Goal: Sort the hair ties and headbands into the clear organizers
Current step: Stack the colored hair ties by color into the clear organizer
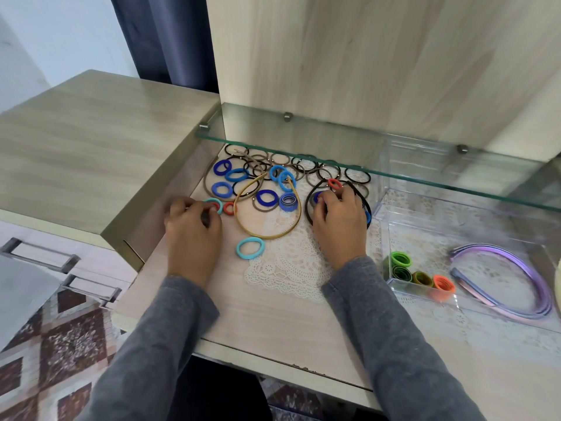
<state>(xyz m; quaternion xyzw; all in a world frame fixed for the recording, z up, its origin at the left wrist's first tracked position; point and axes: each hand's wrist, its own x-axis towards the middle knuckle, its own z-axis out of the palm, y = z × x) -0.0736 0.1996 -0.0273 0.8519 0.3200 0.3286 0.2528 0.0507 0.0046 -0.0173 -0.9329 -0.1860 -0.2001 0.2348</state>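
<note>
At the far left stands a pale wooden cabinet top [91,141], with the desk surface [273,323] lower down beside it. The left hand [192,229] lies at the desk's left edge, its fingers curled round a teal hair tie [216,204], with a small red hair tie [229,208] just beside it. A light blue hair tie [250,247] lies alone, nearer the person, at the edge of a white lace doily [288,265]. Behind it a mustard headband [273,232] curves over the doily among a loose pile of blue hair ties [236,174]; thin black and brown ties are scattered under a glass shelf [394,174]. The right hand [338,221] rests on a black headband [310,208], fingers bent down onto the pile and an orange-red hair tie [334,183] at its fingertips; whether it grips anything cannot be told. To the right, a clear organizer [455,226] holds green hair ties [400,259], an olive one and an orange hair tie [443,285] in a small front compartment, with purple headbands [522,287] beside them.
</note>
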